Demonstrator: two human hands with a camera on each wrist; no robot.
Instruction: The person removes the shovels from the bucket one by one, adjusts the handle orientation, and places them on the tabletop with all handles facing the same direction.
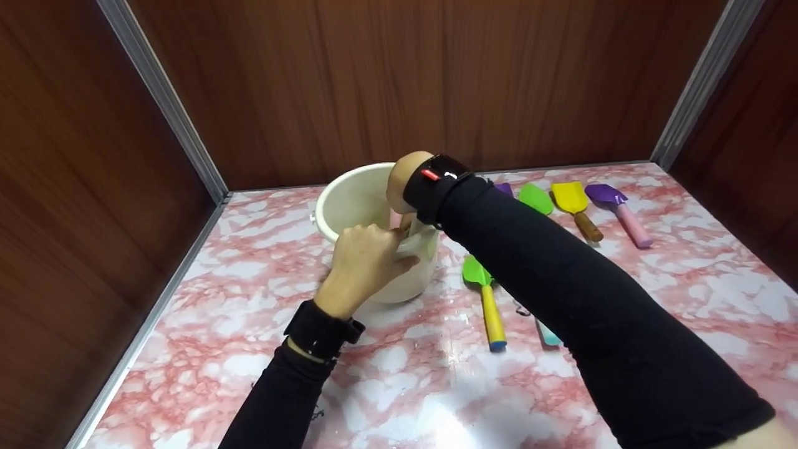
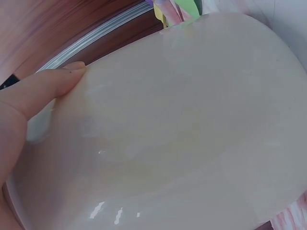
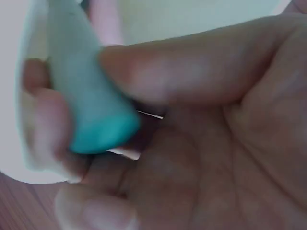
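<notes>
A white bucket point(image 1: 405, 284) stands on the table. My left hand point(image 1: 368, 255) grips its near rim, and in the left wrist view the thumb point(image 2: 64, 79) lies along the edge of the bucket wall point(image 2: 168, 124). My right hand point(image 1: 408, 181) reaches over the bucket's right side, bent down at the wrist. Between thumb and fingers it pinches a trowel by its pale grey handle with a teal end point(image 3: 86, 91); the blade is hidden. A pink handle point(image 3: 106, 21) shows behind it, inside the bucket.
Right of the bucket lie a green trowel with a yellow handle point(image 1: 492, 315), a yellow trowel point(image 1: 570, 198), a purple trowel with a pink handle point(image 1: 629, 221), and a green blade point(image 1: 535, 198). A light blue handle end point(image 1: 548, 335) pokes from under the right sleeve. Wooden panels enclose the table.
</notes>
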